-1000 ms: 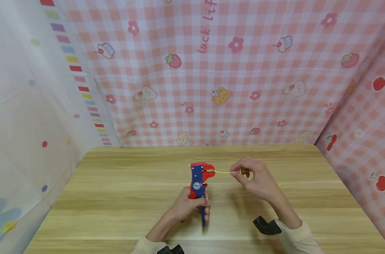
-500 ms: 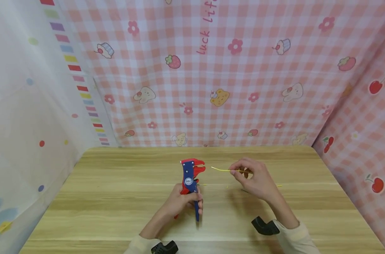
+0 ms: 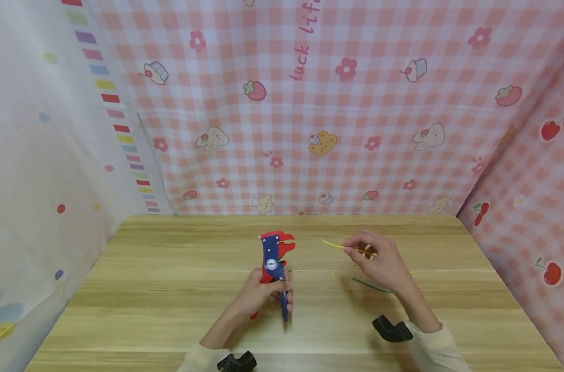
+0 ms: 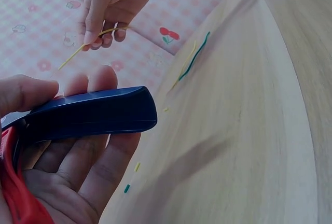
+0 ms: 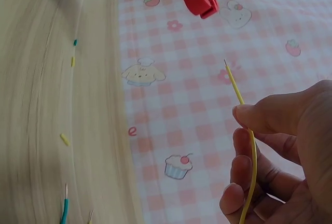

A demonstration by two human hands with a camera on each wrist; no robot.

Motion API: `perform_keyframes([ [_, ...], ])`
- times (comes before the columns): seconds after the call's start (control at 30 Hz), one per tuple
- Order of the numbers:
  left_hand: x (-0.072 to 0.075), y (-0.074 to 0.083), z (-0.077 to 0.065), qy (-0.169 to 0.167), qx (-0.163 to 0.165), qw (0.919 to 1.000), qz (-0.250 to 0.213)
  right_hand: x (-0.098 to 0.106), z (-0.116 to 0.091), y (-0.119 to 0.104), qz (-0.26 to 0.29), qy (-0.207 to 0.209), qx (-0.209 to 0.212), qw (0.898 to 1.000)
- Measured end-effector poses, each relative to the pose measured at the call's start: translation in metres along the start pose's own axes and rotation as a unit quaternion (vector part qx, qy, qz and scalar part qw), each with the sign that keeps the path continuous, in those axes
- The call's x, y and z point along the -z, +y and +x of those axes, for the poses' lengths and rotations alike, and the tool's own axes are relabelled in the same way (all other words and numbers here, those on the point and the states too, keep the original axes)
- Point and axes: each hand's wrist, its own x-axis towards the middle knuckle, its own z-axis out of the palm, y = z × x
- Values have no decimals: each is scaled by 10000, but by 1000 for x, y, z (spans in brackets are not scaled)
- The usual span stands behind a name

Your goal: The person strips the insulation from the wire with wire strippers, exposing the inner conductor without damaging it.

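Note:
My left hand [image 3: 259, 294] grips the handles of a red and blue wire stripper [image 3: 271, 253], its jaws pointing right with nothing between them. In the left wrist view the blue handle [image 4: 98, 110] crosses in front of the fingers. Across a short gap, my right hand [image 3: 375, 258] pinches a thin yellow wire [image 3: 333, 245] between thumb and forefinger. In the right wrist view this yellow wire [image 5: 253, 167] ends in a short bare metal tip [image 5: 225, 62], while its lower end runs out of frame. The tip is apart from the red jaws.
On the wooden table [image 3: 170, 268] lie a green wire [image 4: 194, 58] and another yellow wire [image 4: 185, 62], partly behind the right hand in the head view. Small cut bits are scattered nearby, among them a green bit [image 4: 127, 188] and a yellow bit [image 5: 64, 139]. Checked cloth [image 3: 245, 113] hangs behind.
The yellow wire's end has come out of the stripper's jaws. My left hand has moved left with the wire stripper, and the right hand slightly right. The green wire has come into view.

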Motion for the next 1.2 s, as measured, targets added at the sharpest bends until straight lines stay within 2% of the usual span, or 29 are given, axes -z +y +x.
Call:
perform_keyframes([
  [0.47, 15, -5, -12, 353, 221, 9990, 162, 8, -4, 23, -148, -39, -299, 9994],
  [0.93, 28, -8, -22, 454, 302, 9982, 232, 12, -8, 43, -181, -78, -472, 9987],
  [1.2, 35, -7, -29, 483, 414, 9979, 128, 11, -13, 54, -199, -189, -845, 9960],
])
